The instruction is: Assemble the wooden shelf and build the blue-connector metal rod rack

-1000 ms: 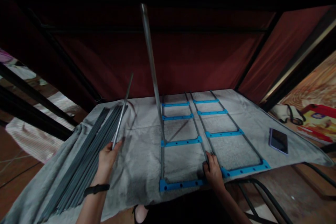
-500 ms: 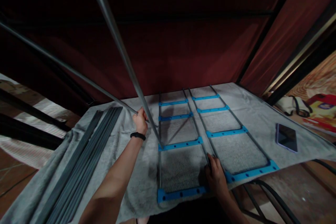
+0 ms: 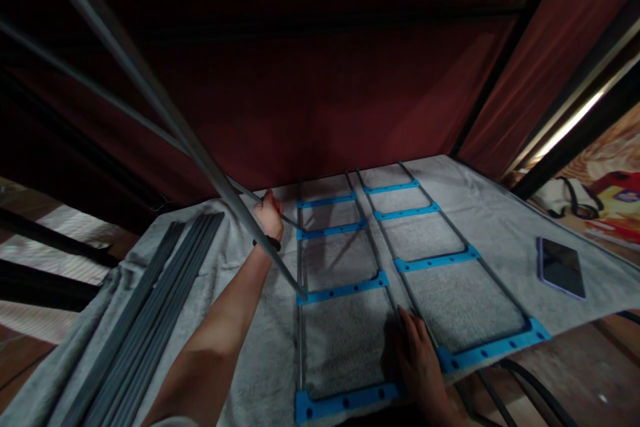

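A table (image 3: 500, 213) draped in grey cloth carries two ladder-like frames (image 3: 434, 258) with blue crossbars, lying side by side. A bundle of grey rods (image 3: 150, 307) lies along its left edge. A thick rod (image 3: 200, 153) stands tilted, its foot in a blue crossbar. The left hand (image 3: 269, 215), fingers closed, grips a thin rod (image 3: 75, 73) by the frames' far left corner. The right hand (image 3: 423, 363) rests on the frames' near end, fingers flat and open. A phone (image 3: 561, 267) lies right.

head-worn view, looking forward and down, close over cloth-covered table (image 3: 480, 200)
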The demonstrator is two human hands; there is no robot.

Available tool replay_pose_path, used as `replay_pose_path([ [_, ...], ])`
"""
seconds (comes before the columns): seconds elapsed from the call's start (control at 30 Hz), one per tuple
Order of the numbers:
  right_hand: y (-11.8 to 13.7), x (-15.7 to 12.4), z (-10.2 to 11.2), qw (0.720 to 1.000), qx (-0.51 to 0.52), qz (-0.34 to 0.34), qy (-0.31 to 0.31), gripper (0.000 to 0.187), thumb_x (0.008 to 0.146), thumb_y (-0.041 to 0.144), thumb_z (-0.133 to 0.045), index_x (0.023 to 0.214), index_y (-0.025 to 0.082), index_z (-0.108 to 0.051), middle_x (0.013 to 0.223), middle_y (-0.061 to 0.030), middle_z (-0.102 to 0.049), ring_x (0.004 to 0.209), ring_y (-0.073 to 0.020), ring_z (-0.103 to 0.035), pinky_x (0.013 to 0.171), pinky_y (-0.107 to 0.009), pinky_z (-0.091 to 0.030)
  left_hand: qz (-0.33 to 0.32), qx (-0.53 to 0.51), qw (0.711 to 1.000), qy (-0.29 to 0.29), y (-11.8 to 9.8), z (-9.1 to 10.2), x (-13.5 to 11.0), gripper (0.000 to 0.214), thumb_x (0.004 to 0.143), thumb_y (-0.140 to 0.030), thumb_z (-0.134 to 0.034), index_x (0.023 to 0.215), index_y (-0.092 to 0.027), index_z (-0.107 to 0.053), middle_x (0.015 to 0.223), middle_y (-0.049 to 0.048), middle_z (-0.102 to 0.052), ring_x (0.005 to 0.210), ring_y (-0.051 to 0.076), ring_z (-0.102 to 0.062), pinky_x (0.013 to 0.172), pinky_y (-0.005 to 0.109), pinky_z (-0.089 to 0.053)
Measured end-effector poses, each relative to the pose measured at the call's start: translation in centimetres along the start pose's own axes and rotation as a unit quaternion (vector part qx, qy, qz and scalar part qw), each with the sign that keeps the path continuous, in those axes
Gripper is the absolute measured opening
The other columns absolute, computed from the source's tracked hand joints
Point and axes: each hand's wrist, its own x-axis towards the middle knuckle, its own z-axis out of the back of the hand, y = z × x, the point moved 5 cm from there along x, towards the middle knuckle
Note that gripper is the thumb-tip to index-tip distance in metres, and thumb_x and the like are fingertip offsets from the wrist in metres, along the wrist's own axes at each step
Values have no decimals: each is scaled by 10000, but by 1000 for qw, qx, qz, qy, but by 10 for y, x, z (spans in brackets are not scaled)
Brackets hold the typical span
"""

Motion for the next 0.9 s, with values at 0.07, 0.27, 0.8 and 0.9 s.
replay_pose_path([
  [0.07, 0, -1, 0, 1000, -1, -2, -1, 657, 903, 163, -422, 1526, 305, -268, 1313, -98, -521, 1201, -259, -552, 990, -448, -512, -41, -43, 998, -33, 1, -5, 13, 492, 809, -344, -575, 505, -242, -201, 440, -77, -211, 377, 62, -204, 388, 245, -207],
  [0.27, -2, 0, -1, 1000, -5, -12, 4, 641, 926, 175, -414, 1531, 320, -256, 1332, -87, -522, 1191, -227, -577, 988, -394, -528, -46, -37, 997, -43, 17, -30, 46, 452, 804, -366, -555, 487, -226, -264, 440, -78, -261, 374, 58, -268, 386, 223, -251],
  [0.8, -20, -3, -14, 1000, -9, 5, 11, 652, 908, 167, -431, 1530, 281, -272, 1331, -121, -534, 1186, -241, -597, 969, -363, -541, -50, 35, 998, -23, 56, -53, 78, 455, 810, -429, -569, 509, -218, -301, 450, -69, -308, 401, 71, -346, 415, 224, -271],
  [0.9, -19, -3, -15, 1000, 2, 9, 3, 625, 903, 180, -449, 1508, 282, -324, 1311, -111, -553, 1159, -234, -614, 948, -346, -550, -40, 31, 999, -19, 60, -55, 78, 460, 812, -416, -574, 512, -220, -285, 451, -74, -293, 393, 68, -315, 403, 225, -259],
])
